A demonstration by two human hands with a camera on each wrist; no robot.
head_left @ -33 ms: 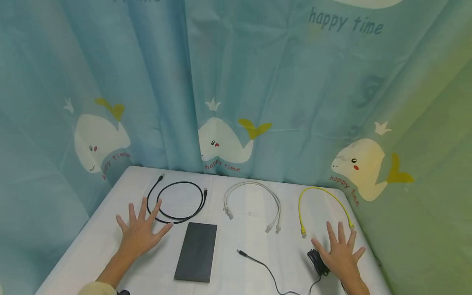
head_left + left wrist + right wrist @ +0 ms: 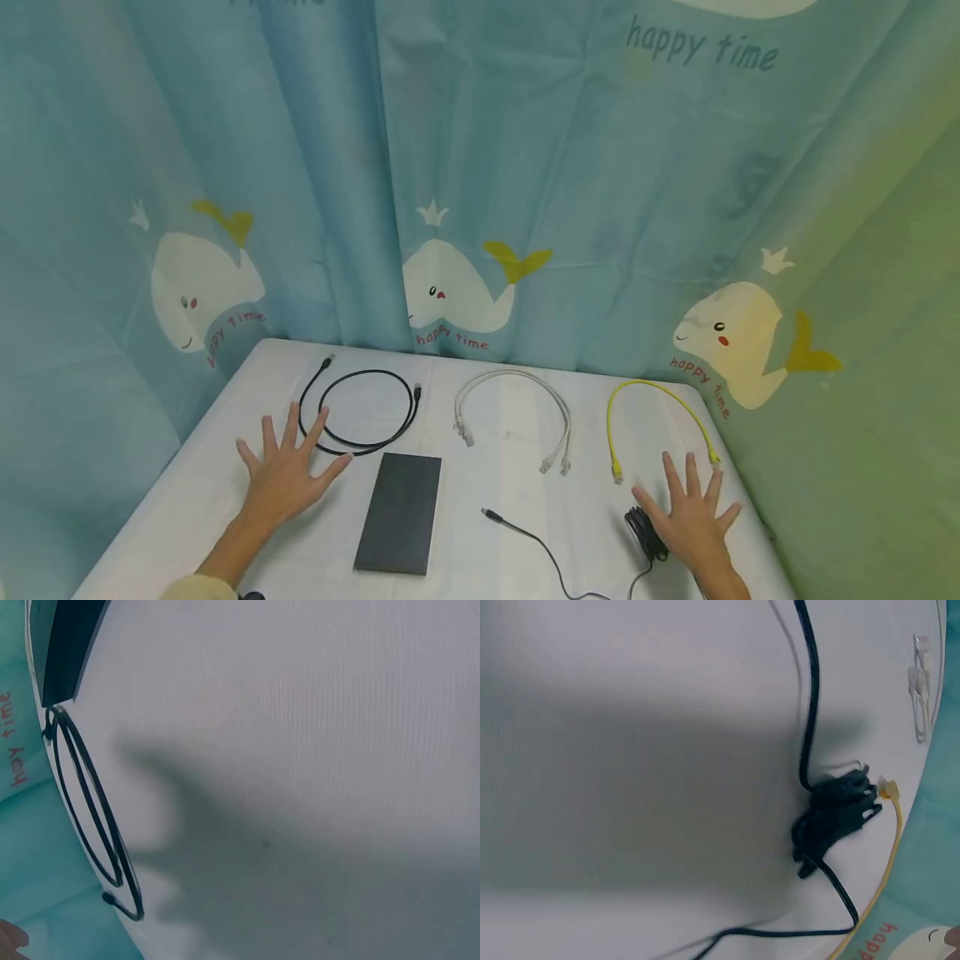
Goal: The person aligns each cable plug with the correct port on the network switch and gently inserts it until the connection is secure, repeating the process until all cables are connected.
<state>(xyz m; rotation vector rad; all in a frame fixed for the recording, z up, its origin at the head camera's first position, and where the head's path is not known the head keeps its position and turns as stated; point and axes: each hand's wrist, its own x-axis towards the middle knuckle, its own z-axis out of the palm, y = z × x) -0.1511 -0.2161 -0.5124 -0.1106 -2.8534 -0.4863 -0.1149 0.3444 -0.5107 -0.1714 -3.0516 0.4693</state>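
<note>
- Pale sleeve (image 2: 197, 588) is showing at lower left; the left hand (image 2: 281, 479) is hovering, back upward, over a white tabletop (image 2: 525, 492). Fingers are spreading wide and straight. Its blurred shadow is falling across the cloth in the left wrist view.
- Black looped cable (image 2: 372, 371) is lying just beyond the left fingertips, toward the table's far edge; from the head, the fingers are partly overlapping its near curve.
- Flat dark box (image 2: 399, 514) is resting right of that hand, near the thumb, its long side running away from the person.
- Pair of grey cables (image 2: 513, 372) is arching mid-table, connectors pointing toward the person.
- Black plug (image 2: 492, 516) is lying nearer, its lead trailing toward the bottom edge.
- Black cord bundle (image 2: 647, 533) is sitting beside the right thumb, strands running out both ways in the right wrist view.
- Yellow cable (image 2: 641, 382) is curving beyond it, ends facing near.
- Right hand (image 2: 696, 522) is hovering, fingers fanning wide, fingertips near the yellow cable's right end.
- Blue-green curtain (image 2: 480, 125) is hanging behind everything.
</note>
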